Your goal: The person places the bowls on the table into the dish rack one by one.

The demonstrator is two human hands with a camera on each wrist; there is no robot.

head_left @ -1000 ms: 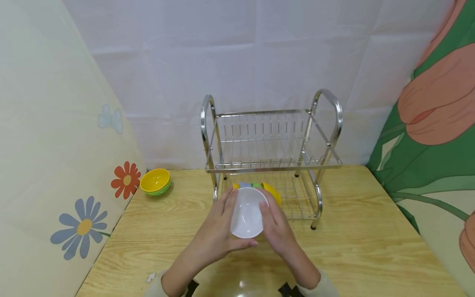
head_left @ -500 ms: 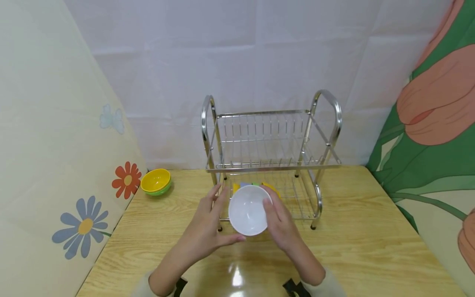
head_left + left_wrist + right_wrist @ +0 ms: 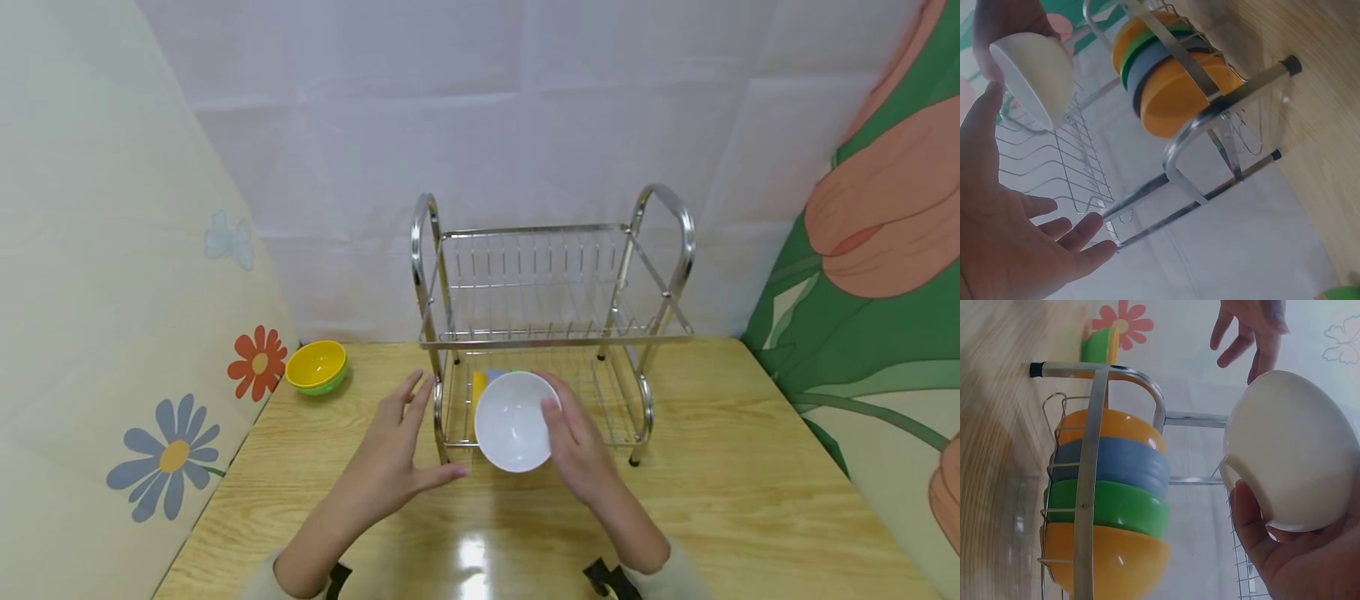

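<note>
The right hand (image 3: pixel 579 457) grips a white bowl (image 3: pixel 516 423) before the rack (image 3: pixel 555 342); the left hand (image 3: pixel 382 462), fingers spread, stands apart.

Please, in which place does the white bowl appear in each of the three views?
Head: white bowl below centre, slightly right.
Left wrist: upper left.
Right wrist: right side, about mid-height.
Shared landmark: two-tier metal dish rack, visible in all three.

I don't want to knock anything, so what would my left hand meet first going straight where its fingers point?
Probably the dish rack, at its left end; how far ahead of your left hand it stands is unclear.
</note>
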